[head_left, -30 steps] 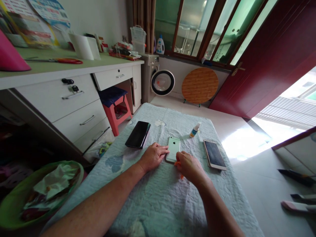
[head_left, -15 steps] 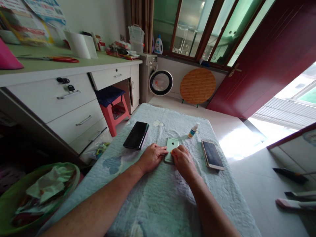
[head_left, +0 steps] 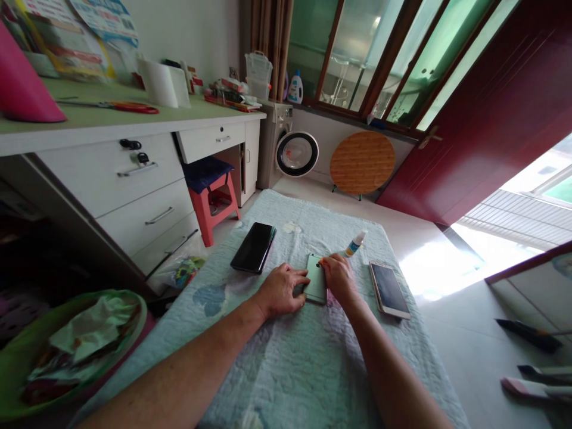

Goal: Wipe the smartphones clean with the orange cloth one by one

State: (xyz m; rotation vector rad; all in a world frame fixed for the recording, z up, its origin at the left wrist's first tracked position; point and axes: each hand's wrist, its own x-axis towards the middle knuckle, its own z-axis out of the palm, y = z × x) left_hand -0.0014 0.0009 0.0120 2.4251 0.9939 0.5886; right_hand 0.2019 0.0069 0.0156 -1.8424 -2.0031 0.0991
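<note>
The left hand (head_left: 281, 290) lies flat on the cloth-covered counter (head_left: 286, 363), its fingers stretched out and pressing the near left edge of a pale green phone (head_left: 316, 281). The right hand (head_left: 339, 277) rests on the phone's other edge, fingers bent; whether they pinch anything cannot be told. A black phone (head_left: 252, 247) lies left of the fingers. A gold phone (head_left: 389, 289) lies right of them, and a spray bottle (head_left: 355, 243) just beyond.

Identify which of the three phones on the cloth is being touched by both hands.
The pale green phone in the middle: left hand and right hand both touch it. The black phone and the gold-edged phone lie apart, untouched.
</note>
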